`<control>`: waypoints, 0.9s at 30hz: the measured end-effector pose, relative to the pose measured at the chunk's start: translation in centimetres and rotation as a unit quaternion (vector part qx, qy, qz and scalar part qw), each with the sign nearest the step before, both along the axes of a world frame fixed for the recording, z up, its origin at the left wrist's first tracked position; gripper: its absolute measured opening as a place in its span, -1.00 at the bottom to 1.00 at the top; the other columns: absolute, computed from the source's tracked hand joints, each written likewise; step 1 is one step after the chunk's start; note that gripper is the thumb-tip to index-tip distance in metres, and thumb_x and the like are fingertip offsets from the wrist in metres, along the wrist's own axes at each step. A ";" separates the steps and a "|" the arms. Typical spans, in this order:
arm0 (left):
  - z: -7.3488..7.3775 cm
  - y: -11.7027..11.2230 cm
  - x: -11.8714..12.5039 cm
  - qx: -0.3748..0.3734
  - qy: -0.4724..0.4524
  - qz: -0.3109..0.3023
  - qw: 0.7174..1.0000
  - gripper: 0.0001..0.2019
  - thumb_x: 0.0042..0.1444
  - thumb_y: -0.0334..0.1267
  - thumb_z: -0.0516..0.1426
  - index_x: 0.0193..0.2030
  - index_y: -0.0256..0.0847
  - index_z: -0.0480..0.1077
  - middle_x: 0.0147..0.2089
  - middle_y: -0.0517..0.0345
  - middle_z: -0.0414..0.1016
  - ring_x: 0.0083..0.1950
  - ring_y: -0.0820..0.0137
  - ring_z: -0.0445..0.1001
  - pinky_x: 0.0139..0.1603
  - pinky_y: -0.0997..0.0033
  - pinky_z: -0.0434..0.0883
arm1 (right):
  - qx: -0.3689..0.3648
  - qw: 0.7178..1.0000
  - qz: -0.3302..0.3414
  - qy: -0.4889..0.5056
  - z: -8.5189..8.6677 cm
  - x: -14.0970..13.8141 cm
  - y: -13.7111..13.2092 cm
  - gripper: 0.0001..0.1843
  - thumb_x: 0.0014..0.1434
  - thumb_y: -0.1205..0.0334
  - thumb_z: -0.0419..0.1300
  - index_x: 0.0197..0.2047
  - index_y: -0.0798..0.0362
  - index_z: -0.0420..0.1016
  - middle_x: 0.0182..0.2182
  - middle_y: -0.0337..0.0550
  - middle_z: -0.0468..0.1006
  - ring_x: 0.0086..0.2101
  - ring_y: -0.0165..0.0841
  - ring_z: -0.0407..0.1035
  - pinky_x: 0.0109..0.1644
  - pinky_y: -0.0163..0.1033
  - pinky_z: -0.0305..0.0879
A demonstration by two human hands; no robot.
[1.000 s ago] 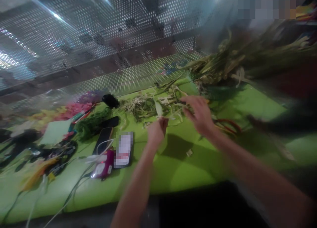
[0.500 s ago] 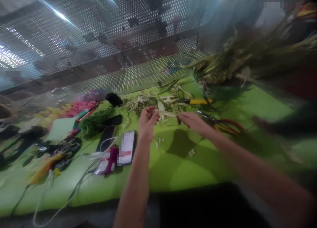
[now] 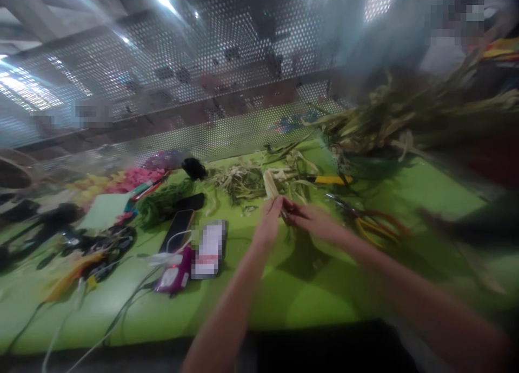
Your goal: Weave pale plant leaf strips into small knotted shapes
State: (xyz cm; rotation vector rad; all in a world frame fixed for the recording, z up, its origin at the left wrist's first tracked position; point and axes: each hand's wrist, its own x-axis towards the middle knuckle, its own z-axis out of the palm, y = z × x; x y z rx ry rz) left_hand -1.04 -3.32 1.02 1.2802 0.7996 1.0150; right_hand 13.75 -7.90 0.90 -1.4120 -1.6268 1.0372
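My left hand (image 3: pixel 269 217) is closed on a pale, dried leaf-like strip (image 3: pixel 270 184), which stands up and away from the fingertips. Beside it, my right hand (image 3: pixel 308 220) meets the left at the strip's lower end, fingers bent and pressed together there. What exactly the right fingers pinch is hidden between the hands. Just beyond lies a loose heap of dry, pale plant strips (image 3: pixel 239 179). To the right of my right hand are scissors (image 3: pixel 367 221) with orange and yellow handles, blurred. A yellow-handled tool (image 3: pixel 330 180) lies behind them.
A phone with a lit screen (image 3: pixel 209 248), a purple device (image 3: pixel 175 271) with cables and a dark phone (image 3: pixel 177 230) lie left on the green table (image 3: pixel 300 308). Green netting (image 3: pixel 160 202) is behind them. A large dried bundle (image 3: pixel 373 127) stands back right, before a perforated metal panel (image 3: pixel 194 92).
My hands have come together, the left moving right and down. The strip, earlier stretched sideways between them, now points upward and away. The view has shifted slightly.
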 end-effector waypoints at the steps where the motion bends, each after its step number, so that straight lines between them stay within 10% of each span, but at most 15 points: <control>1: 0.0 0.2 -0.1 0.002 -0.002 0.011 1.000 -0.65 0.16 0.03 0.11 -0.38 -0.25 0.43 -0.44 0.15 0.46 -0.38 0.49 0.41 -0.29 0.49 0.38 | 0.030 0.998 -0.027 -0.047 0.4 0.5 0.0 -0.65 0.12 -0.07 0.22 -0.42 0.07 0.51 -0.46 -0.16 0.53 -0.44 -0.37 0.32 -0.39 -0.29 0.15; 8: -0.8 -0.5 0.9 -0.034 0.043 -0.056 0.997 -0.62 0.16 0.09 0.08 -0.33 -0.24 0.37 -0.59 0.37 0.05 -0.63 0.60 0.03 -0.61 0.56 0.07 | 0.138 0.966 -0.165 0.142 2.3 1.7 -0.2 -0.59 0.00 -0.08 0.34 -0.26 0.07 0.45 -0.39 -0.18 0.50 -0.37 -0.38 0.35 -0.31 -0.29 0.27; 15: -0.6 -2.0 1.3 -0.036 0.102 -0.153 0.982 -0.59 0.18 0.11 0.06 -0.20 -0.26 0.41 -0.53 0.32 0.04 -0.58 0.60 0.00 -0.59 0.54 -0.08 | 0.144 0.949 -0.207 0.188 2.5 1.6 -0.3 -0.61 -0.06 -0.06 0.38 -0.42 0.07 0.41 -0.51 -0.27 0.39 -0.47 -0.44 0.24 -0.40 -0.30 0.21; 27: -0.2 -2.1 1.2 -0.058 0.043 -0.084 0.994 -0.54 0.16 0.18 0.04 -0.19 -0.23 0.37 -0.59 0.33 0.19 -0.63 0.63 0.00 -0.62 0.56 -0.12 | 0.152 0.949 -0.206 0.185 2.9 1.7 -0.2 -0.55 -0.05 -0.15 0.34 -0.53 0.06 0.36 -0.60 -0.29 0.29 -0.52 -0.46 0.15 -0.47 -0.31 0.11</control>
